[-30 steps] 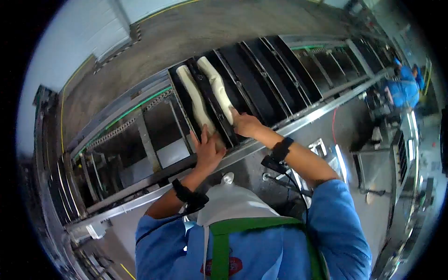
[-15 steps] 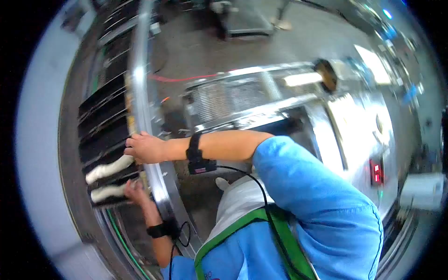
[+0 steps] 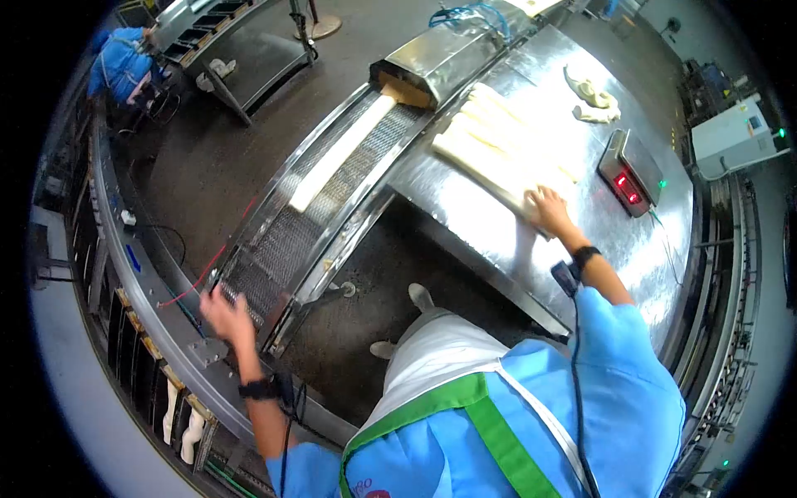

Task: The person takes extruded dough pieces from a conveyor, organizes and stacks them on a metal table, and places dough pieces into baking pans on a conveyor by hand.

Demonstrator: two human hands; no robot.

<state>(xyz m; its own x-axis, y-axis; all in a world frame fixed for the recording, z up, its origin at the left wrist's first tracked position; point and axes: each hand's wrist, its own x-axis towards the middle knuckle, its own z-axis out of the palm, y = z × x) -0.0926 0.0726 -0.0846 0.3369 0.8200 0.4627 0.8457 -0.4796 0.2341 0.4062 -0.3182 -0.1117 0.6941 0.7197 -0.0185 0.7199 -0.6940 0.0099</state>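
Note:
My right hand (image 3: 548,210) is on the near end of a long pale dough strip (image 3: 481,178) that lies on the steel table (image 3: 432,187); its fingers are curled over the strip. More pale strips lie beside it, washed out by glare. My left hand (image 3: 228,315) hangs over the near end of the mesh conveyor (image 3: 282,249), fingers apart and holding nothing. Another long dough strip (image 3: 342,153) rests on the mesh. Two dough pieces (image 3: 192,433) lie in black trays at the lower left.
A scale (image 3: 628,174) with a red display stands on the table, near twisted dough pieces (image 3: 594,95). A metal hood (image 3: 448,58) covers the conveyor's far part. A person in blue (image 3: 124,66) is at the upper left. A curved rail (image 3: 137,307) runs down the left.
The view has swung right, from the black trays to the conveyor and table. Both hands have left the dough in the trays; my right hand has moved onto a strip on the table.

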